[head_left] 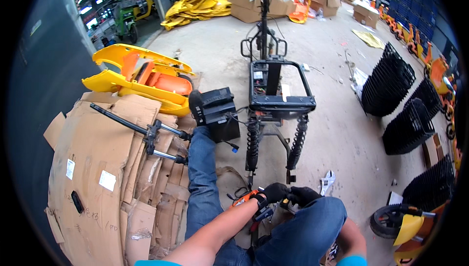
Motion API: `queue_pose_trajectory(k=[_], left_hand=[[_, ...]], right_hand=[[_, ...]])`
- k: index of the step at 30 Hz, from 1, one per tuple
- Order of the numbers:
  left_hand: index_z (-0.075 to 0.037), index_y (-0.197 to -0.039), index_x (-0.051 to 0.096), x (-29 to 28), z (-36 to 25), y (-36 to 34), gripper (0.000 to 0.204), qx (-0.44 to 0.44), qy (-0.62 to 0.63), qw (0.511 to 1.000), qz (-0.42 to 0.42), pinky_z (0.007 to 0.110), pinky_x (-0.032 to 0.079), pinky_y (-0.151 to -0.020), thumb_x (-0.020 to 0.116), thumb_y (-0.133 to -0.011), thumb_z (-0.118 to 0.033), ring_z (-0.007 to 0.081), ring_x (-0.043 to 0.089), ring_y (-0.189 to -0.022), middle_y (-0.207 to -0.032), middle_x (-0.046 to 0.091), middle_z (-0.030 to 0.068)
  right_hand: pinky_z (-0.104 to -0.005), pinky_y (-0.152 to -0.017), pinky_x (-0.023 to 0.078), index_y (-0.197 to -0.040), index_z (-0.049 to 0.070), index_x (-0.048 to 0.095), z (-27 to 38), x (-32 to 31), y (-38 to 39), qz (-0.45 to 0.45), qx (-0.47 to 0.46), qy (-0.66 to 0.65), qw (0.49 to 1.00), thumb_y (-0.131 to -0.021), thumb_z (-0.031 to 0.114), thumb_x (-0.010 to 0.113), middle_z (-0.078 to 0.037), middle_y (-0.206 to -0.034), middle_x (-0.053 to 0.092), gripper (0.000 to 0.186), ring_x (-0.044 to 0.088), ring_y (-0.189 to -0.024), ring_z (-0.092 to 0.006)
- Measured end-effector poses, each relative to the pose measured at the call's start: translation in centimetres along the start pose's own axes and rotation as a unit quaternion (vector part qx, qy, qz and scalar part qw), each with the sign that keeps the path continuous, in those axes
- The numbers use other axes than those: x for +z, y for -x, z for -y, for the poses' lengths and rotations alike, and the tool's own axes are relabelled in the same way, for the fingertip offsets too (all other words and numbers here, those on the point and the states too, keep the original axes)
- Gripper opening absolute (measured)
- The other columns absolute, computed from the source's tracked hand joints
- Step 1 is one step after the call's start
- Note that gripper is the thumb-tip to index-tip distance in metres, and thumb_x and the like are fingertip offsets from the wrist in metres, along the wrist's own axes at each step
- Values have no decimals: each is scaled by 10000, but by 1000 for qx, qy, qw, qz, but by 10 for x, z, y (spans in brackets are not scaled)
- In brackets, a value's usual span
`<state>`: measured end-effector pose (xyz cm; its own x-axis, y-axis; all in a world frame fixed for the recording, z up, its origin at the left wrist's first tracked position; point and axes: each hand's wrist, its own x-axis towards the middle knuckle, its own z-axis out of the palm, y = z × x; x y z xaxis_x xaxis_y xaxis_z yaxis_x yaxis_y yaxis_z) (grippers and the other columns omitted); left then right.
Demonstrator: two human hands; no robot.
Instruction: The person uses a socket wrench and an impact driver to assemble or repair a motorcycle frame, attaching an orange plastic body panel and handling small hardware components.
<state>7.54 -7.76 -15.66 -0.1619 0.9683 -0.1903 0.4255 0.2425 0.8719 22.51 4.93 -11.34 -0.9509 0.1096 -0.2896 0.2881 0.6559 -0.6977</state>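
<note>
Currently gloved L hand [275,192] & R hand [304,196] tog nr blk frame [282,103]

The black scooter frame [282,103] stands upright, two coil springs [252,144] showing.

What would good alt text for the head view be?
The person's gloved left hand and right hand are close together beside the bent right knee, near a black vehicle frame with two coil springs; what they hold is unclear. A wrench lies on the floor to the right; flattened cardboard is stacked left.
</note>
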Motion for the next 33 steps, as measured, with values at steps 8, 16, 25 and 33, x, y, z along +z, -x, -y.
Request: queue_pose_trajectory(k=[8, 16, 25, 33], left_hand=[[-34, -833, 652, 4, 3, 9, 215, -34, 42, 998, -22, 394, 468, -684, 615, -775, -238, 312, 619, -733, -783, 648, 172], [-54, -918, 678, 9, 8, 1, 267, -26, 36, 999, -12, 401, 474, -741, 578, -834, -287, 329, 628, -816, -891, 667, 173], [-50, -863, 662, 11, 15, -1, 309, 2, -16, 999, -32, 414, 469, -723, 557, -849, -340, 342, 619, -800, -841, 655, 176], [-51, -861, 632, 15, 42, -3, 205, 149, -48, 986, -63, 388, 476, -669, 545, -869, -237, 303, 610, -719, -766, 620, 133]], right_hand=[[-413, -742, 494, -1075, 123, 630, 9, 7, 1, -8, 24, 38, 999, -912, 330, 542, -152, -861, 657, 278, 638, -814, -332], [-440, -732, 494, -1011, 128, 649, -3, 10, 4, -29, 15, 58, 998, -888, 379, 560, -173, -870, 651, 293, 630, -822, -361], [-463, -735, 485, -1004, 117, 612, -15, 21, -1, -28, 35, 127, 991, -894, 453, 516, -180, -862, 640, 366, 619, -840, -379], [-449, -685, 487, -878, 149, 650, 21, 3, 19, -79, 54, 151, 984, -854, 437, 575, -136, -829, 648, 299, 622, -831, -332]])
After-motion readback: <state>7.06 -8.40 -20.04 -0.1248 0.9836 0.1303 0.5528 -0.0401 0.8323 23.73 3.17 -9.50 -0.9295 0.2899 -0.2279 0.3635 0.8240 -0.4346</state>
